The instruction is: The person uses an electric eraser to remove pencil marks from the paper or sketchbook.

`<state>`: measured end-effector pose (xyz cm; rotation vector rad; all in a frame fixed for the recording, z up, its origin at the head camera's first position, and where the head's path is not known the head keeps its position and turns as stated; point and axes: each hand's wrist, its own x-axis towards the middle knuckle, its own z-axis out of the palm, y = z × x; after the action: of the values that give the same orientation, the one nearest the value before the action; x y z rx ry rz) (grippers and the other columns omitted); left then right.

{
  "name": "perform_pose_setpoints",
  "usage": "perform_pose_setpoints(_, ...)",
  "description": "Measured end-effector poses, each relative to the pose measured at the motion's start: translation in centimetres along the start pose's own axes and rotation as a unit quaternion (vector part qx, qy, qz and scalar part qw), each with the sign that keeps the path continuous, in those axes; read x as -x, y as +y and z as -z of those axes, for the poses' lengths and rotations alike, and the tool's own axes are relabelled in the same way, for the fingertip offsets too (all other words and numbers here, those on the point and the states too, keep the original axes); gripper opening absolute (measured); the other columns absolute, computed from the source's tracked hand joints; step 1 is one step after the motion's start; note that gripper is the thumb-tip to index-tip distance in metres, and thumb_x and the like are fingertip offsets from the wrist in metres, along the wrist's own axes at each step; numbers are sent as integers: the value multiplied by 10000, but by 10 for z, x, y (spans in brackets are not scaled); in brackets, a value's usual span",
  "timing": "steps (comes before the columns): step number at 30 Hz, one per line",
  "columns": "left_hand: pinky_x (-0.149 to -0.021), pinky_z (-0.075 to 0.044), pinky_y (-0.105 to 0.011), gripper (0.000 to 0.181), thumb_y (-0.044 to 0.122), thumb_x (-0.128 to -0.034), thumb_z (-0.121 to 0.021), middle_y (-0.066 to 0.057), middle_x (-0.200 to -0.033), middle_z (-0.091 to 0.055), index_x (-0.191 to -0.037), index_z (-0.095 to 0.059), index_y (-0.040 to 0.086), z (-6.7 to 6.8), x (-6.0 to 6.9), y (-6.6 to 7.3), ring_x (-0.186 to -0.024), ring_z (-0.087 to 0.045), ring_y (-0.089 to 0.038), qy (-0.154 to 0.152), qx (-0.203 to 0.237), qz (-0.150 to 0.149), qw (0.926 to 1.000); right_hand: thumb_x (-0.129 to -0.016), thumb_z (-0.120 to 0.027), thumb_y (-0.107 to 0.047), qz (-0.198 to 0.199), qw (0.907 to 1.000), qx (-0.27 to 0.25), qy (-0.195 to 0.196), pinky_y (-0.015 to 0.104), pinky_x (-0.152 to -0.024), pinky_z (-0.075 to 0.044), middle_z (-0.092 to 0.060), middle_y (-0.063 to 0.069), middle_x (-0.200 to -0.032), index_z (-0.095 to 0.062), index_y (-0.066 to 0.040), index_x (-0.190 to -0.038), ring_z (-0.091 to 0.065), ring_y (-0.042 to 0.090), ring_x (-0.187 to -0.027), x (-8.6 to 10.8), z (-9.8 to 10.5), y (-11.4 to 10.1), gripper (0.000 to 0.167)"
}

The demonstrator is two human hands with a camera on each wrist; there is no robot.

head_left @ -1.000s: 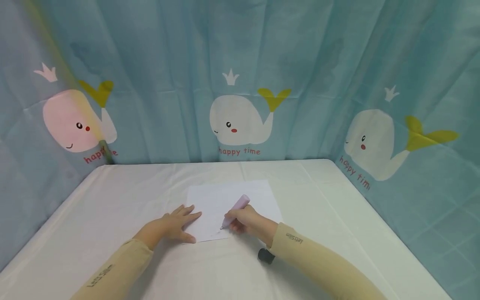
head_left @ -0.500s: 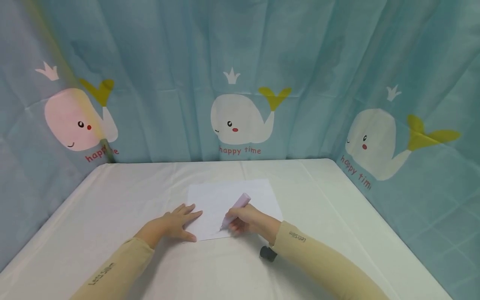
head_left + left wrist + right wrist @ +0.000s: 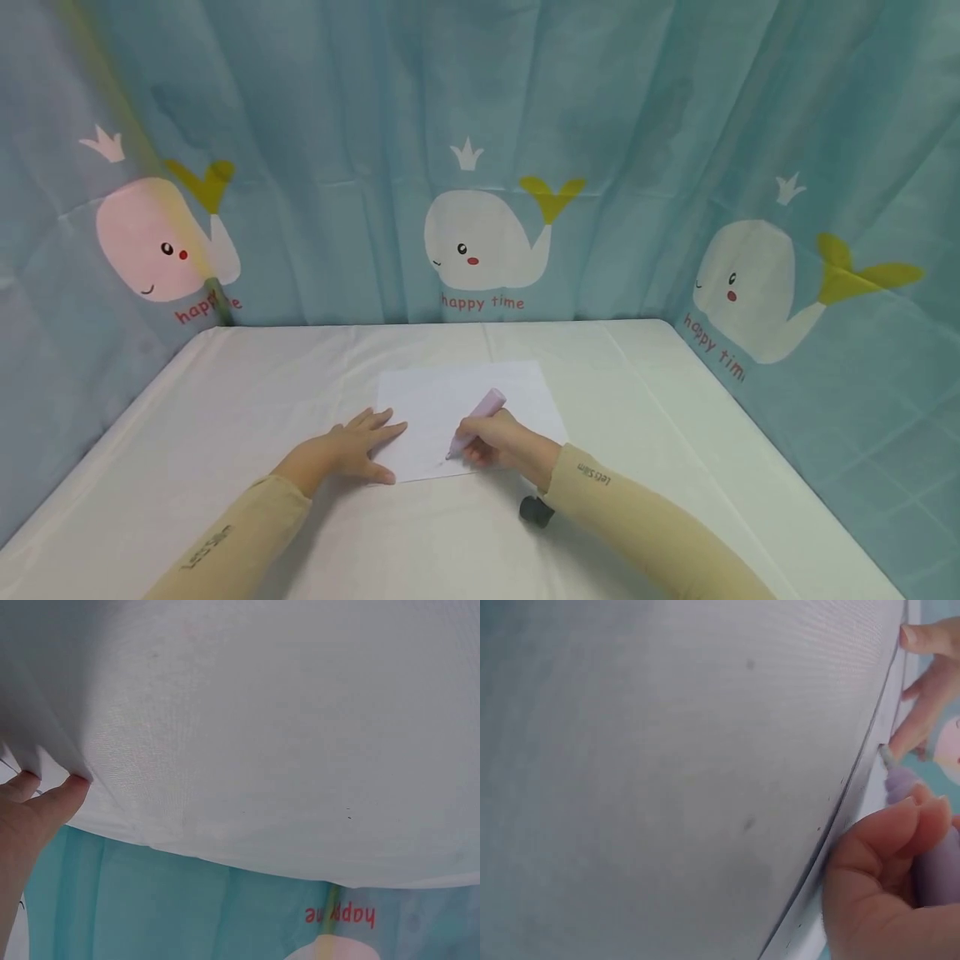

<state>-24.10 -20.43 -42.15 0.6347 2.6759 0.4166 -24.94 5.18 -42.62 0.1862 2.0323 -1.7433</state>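
Observation:
A sheet of white paper [image 3: 427,392] lies on the table in the head view. My right hand [image 3: 495,437] pinches a light purple pen [image 3: 489,403], tilted, its tip at the lower part of the sheet by a few faint marks. In the right wrist view thumb and finger close round the purple barrel [image 3: 939,874]. My left hand [image 3: 356,446] rests with spread fingers on the left edge of the paper. The left wrist view shows only some fingers [image 3: 64,799] of that hand at its left side.
A small black cylindrical object [image 3: 535,511] lies on the white tablecloth [image 3: 435,550] beside the right sleeve, partly covered by it. Blue curtains [image 3: 337,167] printed with whales enclose the table at the back and both sides.
The pen tip has shifted slightly across the lower part of the paper, lately a little up and right. My left hand has stayed in place on the sheet.

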Motion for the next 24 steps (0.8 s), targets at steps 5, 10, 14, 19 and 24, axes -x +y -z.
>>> perform_pose_setpoints(5, -1028, -99, -750, 889, 475, -776, -770, -230, -1556, -225, -1482, -389, 93, 1, 1, 1, -1420, -81, -504, -44, 4, 60, 10000, -810, -666, -63, -70, 9999, 137, 23, 187, -473, -439, -577, 57, -591, -608, 23, -915, -477, 81, -464, 1, -2, 0, 147)
perform_pose_setpoints(10, -1030, -93, -749, 886, 470, -780, -769, -231, -1557, -223, -1484, -385, 93, 2, 3, 3, -1421, -79, -503, -55, 51, 77, 9999, -820, -663, -86, -50, 9997, 230, 9, 199, -473, -428, -564, 46, -575, -614, 2, -873, -468, 89, -468, 3, -3, -1, 114)
perform_pose_setpoints(14, -1033, -96, -746, 887, 472, -781, -768, -227, -1560, -222, -1487, -384, 95, 2, 4, 4, -1423, -81, -498, -68, 59, 105, 9999, -836, -644, -116, 14, 10000, -44, -81, 209, -478, -453, -575, 45, -593, -618, 2, -893, -508, 98, -477, 4, -2, 1, 133)
perform_pose_setpoints(19, -1035, -93, -743, 886, 469, -778, -771, -225, -1560, -222, -1484, -387, 94, 1, 3, 3, -1424, -79, -497, -24, 98, 46, 9999, -831, -623, -113, -43, 9994, -234, -244, 212, -486, -489, -590, 60, -614, -618, 21, -923, -547, 106, -487, 3, 0, 2, 163)
perform_pose_setpoints(24, -1034, -89, -745, 890, 470, -777, -771, -224, -1564, -213, -1485, -384, 94, 2, 2, 3, -1424, -72, -498, -48, 97, 45, 9999, -823, -618, -92, -71, 9993, -112, -337, 209, -501, -492, -596, 62, -630, -611, 23, -914, -550, 106, -500, 5, -1, 1, 147)
